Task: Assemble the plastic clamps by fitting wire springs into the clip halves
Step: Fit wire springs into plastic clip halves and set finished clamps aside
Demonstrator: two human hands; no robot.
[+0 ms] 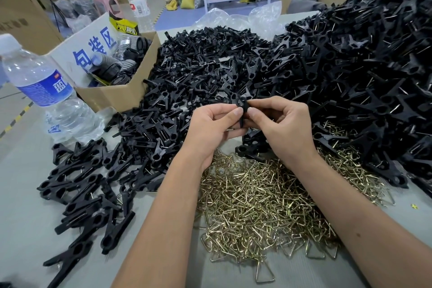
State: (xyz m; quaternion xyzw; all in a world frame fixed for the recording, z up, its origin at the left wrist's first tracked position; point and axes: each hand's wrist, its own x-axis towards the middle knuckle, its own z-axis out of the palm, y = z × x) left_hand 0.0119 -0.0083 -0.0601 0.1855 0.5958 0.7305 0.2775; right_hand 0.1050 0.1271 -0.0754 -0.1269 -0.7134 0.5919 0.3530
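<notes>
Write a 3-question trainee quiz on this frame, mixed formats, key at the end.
1. True or false: both the left hand and the right hand pinch the black clip piece.
2. Multiple choice: the pile of wire springs lies
A. inside the cardboard box
B. on the table, under the forearms
C. on top of the water bottle
3. Fill in: the big heap of black clips rises highest on the person's ____ side.

Key: 1 true; 2 B; 3 right.
</notes>
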